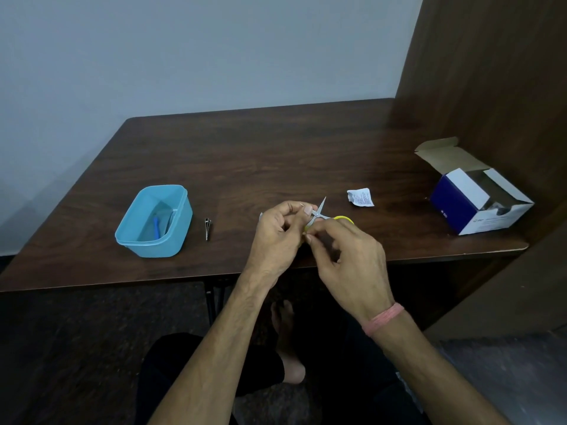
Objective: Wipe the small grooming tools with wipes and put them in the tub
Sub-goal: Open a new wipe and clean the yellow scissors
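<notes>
Small scissors point(319, 211) with yellow handles are held open over the table's front edge, their thin blades pointing up and away. My left hand point(280, 233) pinches at one blade with thumb and fingertips; a wipe between them is mostly hidden. My right hand point(343, 256) grips the scissors by the yellow handle loops. The blue tub point(171, 237) stands to the left, with a blue-handled tool and other small items inside. A metal nail clipper point(207, 228) lies on the table between the tub and my hands.
A torn white wipe wrapper point(361, 197) lies right of the scissors. An open blue-and-white cardboard box point(478, 200) sits at the table's right end beside a wooden panel. The dark wooden table point(245, 154) meets a pale wall behind.
</notes>
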